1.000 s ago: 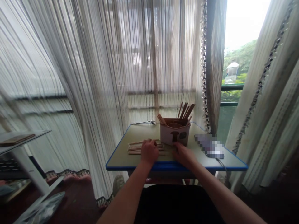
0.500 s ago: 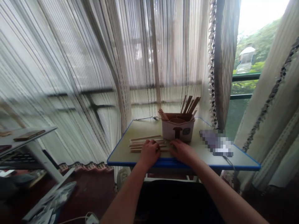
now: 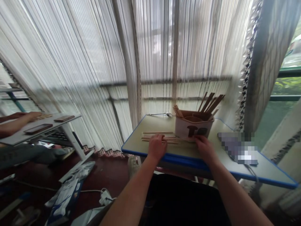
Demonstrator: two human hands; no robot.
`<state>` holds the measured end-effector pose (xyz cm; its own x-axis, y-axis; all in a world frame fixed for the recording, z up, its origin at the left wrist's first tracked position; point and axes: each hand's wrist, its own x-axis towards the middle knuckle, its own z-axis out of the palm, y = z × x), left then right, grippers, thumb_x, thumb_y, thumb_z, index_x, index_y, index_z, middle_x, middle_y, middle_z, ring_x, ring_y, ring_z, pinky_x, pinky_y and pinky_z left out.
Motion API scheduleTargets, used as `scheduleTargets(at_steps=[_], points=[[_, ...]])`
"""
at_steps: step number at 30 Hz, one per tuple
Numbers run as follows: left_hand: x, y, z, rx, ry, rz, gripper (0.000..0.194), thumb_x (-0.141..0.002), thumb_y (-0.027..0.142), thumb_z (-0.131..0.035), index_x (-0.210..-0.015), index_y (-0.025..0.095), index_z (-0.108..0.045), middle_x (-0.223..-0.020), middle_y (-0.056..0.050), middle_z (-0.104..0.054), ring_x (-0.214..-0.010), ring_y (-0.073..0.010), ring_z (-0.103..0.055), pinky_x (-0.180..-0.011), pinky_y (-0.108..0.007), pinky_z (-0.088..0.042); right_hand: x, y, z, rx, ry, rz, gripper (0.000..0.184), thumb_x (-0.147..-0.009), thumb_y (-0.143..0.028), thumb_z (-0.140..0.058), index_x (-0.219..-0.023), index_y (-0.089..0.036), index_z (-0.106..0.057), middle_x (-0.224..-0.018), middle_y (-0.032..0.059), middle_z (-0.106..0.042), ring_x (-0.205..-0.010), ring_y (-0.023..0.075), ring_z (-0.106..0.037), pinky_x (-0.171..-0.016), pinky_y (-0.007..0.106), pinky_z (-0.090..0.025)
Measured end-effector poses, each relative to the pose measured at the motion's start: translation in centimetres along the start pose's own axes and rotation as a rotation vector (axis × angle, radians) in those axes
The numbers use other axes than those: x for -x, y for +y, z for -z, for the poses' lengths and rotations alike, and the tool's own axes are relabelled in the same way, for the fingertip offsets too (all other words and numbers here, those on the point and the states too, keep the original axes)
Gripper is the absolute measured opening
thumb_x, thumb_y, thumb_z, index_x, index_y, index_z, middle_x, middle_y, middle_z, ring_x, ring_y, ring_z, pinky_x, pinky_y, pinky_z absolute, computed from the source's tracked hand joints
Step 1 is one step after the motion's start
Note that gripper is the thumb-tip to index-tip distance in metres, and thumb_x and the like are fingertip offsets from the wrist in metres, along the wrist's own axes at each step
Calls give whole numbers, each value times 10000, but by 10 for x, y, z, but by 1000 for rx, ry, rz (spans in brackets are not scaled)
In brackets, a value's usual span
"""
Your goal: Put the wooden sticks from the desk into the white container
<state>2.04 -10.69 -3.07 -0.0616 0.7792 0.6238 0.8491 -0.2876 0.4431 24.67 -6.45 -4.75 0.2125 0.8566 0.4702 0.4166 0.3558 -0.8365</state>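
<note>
On the small table, my left hand (image 3: 157,146) rests over a row of light wooden chopsticks (image 3: 147,138), its fingers bent down onto them. Between my hands lies a single chopstick (image 3: 184,139); the fingertips of my right hand (image 3: 205,149) pinch its right end, just in front of the holder. That pale holder (image 3: 182,127) has a brown inside and a dark mushroom-like print. Several darker chopsticks (image 3: 209,102) stand in its right part, and lighter sticks (image 3: 178,110) lean out on its left.
A metal spoon (image 3: 168,115) lies along the table's back edge. A blurred-out flat item (image 3: 231,146) with a cord is at the right. To the left, another person's arm (image 3: 18,122) reaches over a white table (image 3: 17,136) with a phone (image 3: 39,128). Cables and bags cover the floor there.
My view has swung left, bringing the other person's arm into sight. My right hand has moved right, away from my left hand, with a chopstick now in its fingers. The left hand stays on the row.
</note>
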Motion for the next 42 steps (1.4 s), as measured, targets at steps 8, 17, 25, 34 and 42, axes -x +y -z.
scheduleTargets(at_steps=[8,17,25,34,42], points=[[-8,-37,-6,557,-10,243,313,-678,91,-485,-979,135,-559,-881,-53,-641,-753,-114,-601,-711,-252,-485,4,-6,6,-95,77,-173,220,-675,-299,-447,-802,-182,-584,-461,-30,-486,-431,133,-435,-427,252,-323],[-8,-40,-10,489,-141,195,420,-631,84,-542,-1046,139,-573,-876,-48,-665,-811,-131,-608,-811,-283,-459,1,-5,5,-354,107,-302,199,-644,-299,-496,-799,-189,-553,-474,-48,-447,-412,108,-406,-376,233,-301],[-6,-38,-8,574,-161,207,294,-721,306,-547,-960,152,-622,-811,-51,-666,-734,-141,-604,-679,-248,-473,0,-1,4,-502,96,-325,176,-619,-268,-536,-779,-199,-548,-553,-49,-464,-439,79,-407,-373,203,-304],[-5,-20,1,239,-211,76,210,-775,305,-464,-823,179,-625,-766,-26,-649,-737,-135,-574,-688,-240,-406,1,-11,6,-590,73,-309,289,-621,-391,-618,-820,-197,-540,-676,-17,-555,-482,80,-454,-405,201,-349],[1,-8,10,8,-255,-99,234,-811,295,-412,-867,209,-623,-849,-38,-644,-814,-145,-560,-736,-239,-374,18,-63,22,-402,-207,-131,389,-619,-485,-614,-782,-132,-602,-632,31,-596,-519,117,-517,-429,216,-363]])
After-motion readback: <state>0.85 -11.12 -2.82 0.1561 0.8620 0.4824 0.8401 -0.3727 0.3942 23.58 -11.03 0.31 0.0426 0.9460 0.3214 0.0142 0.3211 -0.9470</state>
